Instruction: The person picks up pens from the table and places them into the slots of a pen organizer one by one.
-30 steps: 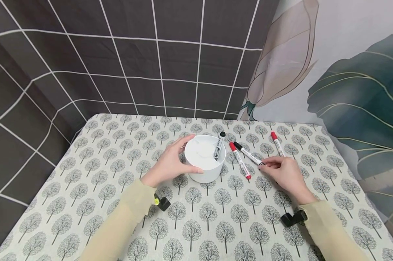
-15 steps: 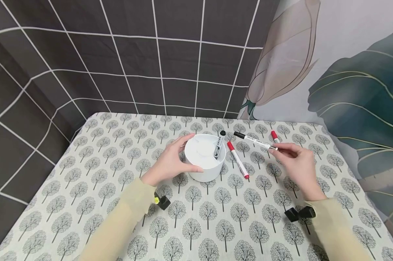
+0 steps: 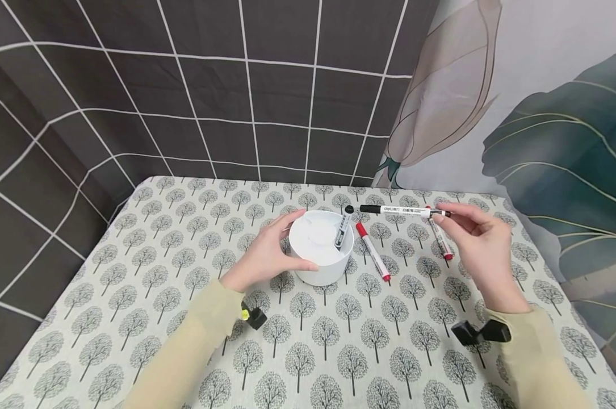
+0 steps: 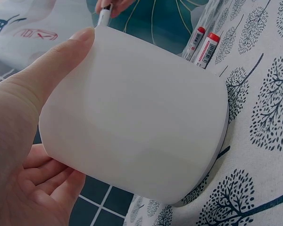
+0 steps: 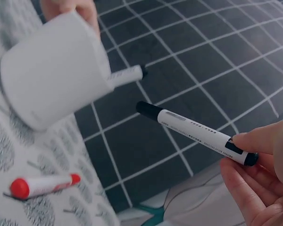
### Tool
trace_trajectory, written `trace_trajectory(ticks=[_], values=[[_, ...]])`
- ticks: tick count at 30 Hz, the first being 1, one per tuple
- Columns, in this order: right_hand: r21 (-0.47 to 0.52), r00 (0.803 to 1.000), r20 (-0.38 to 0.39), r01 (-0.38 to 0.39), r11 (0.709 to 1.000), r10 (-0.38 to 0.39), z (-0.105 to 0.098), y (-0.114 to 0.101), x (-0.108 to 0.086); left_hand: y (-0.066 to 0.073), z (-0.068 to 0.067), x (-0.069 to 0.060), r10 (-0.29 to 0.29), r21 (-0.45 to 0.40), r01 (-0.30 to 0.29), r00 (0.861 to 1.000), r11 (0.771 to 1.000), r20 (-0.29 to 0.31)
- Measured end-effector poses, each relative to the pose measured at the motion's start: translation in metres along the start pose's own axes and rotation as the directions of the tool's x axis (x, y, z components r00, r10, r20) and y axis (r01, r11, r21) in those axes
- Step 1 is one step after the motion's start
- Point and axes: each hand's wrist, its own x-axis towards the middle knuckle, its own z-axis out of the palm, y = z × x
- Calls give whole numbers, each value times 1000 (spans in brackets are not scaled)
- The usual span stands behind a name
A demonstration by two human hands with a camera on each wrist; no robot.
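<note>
A white round container (image 3: 322,274) stands on the table, a black-capped marker (image 3: 342,229) leaning inside it with its cap above the rim. My left hand (image 3: 267,253) grips the container's left side; in the left wrist view its thumb lies along the white wall (image 4: 137,113). Above the table to the right, my right hand (image 3: 484,250) pinches the end of another black-capped marker (image 3: 402,211), held level with its black cap pointing left. The right wrist view shows thumb and fingertips on that marker's (image 5: 203,136) end.
One red-capped marker (image 3: 373,251) lies on the tree-print cloth (image 3: 302,329) right of the container. A second red marker (image 3: 442,241) lies farther right, partly beneath the held marker and right hand in view. A dark grid-patterned curtain (image 3: 185,96) hangs behind.
My right hand has lifted the black-capped marker off the cloth and moved it right and upward, turning it level. My left hand and the container have stayed in place.
</note>
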Motion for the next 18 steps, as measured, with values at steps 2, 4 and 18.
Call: trace_trajectory(ticks=[2, 4, 18], values=[[66, 1000, -8, 23, 998, -23, 2, -4, 0, 0, 0, 0, 0, 0, 0, 1000, 1000, 0], [127, 999, -19, 38, 991, -36, 2, -8, -1, 0, 0, 0, 5, 1, -5, 1000, 1000, 2], [342, 996, -35, 85, 936, -77, 1, -38, -4, -1, 0, 1, 6, -6, -6, 1000, 1000, 1]])
